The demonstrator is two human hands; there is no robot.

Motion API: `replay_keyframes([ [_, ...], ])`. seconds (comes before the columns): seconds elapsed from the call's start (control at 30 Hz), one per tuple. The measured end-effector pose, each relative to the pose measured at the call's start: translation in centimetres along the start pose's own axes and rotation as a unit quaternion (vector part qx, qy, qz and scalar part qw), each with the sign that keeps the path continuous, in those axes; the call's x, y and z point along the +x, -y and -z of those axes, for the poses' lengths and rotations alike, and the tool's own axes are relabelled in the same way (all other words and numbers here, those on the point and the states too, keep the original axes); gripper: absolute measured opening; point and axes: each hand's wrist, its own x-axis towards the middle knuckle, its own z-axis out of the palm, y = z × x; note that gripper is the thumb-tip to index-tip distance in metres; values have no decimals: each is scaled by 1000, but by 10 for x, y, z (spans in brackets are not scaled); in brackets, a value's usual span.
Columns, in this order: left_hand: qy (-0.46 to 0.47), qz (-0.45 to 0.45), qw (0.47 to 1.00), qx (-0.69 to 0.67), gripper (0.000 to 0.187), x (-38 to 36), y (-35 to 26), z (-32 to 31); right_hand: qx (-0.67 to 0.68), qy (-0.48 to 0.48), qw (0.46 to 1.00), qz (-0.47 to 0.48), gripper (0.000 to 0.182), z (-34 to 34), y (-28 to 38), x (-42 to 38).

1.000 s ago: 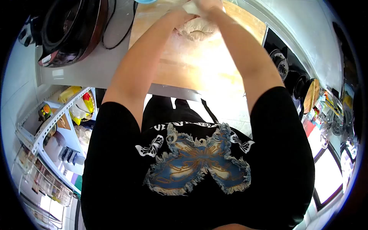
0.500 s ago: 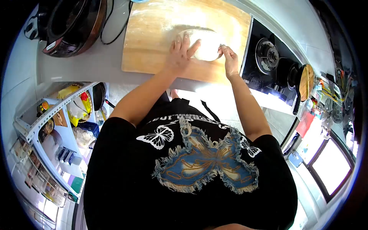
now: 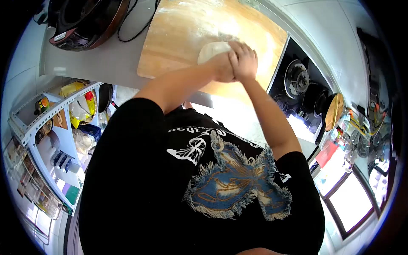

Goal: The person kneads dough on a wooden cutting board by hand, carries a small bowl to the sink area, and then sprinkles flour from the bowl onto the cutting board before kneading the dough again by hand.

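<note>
A pale, rounded lump of dough [image 3: 209, 51] lies on a floured wooden board [image 3: 170, 46]; its right side is hidden under my hands. My left hand [image 3: 222, 67] presses on the dough with its heel toward me, and its fingers are mostly covered. Over it and against it lies my right hand [image 3: 245, 62], fingers stretched out across the dough's right side. White flour is smeared on the wood beyond the dough.
Right of the board is a black gas stove [image 3: 297, 78] with a pot [image 3: 315, 97] and a round wooden lid [image 3: 334, 111]. A dark electric cooker [image 3: 85, 29] and its black cord [image 3: 138, 32] are at left. Below stands a white shelf rack [image 3: 59, 112].
My left hand has moved right across the dough, and my right hand has come over to meet it. Before, they were apart at the dough's two ends. The view has shifted slightly.
</note>
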Motion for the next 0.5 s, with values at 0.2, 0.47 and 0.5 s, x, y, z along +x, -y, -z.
replay_keyframes([
  [0.2, 4, -33, 999, 4, 53, -22, 4, -32, 21, -63, 998, 24, 54, 0, 18, -19],
  [0.47, 56, -44, 996, 48, 51, -17, 7, -39, 47, -110, 991, 56, 56, -8, 5, -15],
  [0.5, 49, -26, 998, 12, 51, -14, 10, -38, 44, -98, 993, 53, 56, -9, 4, -14],
])
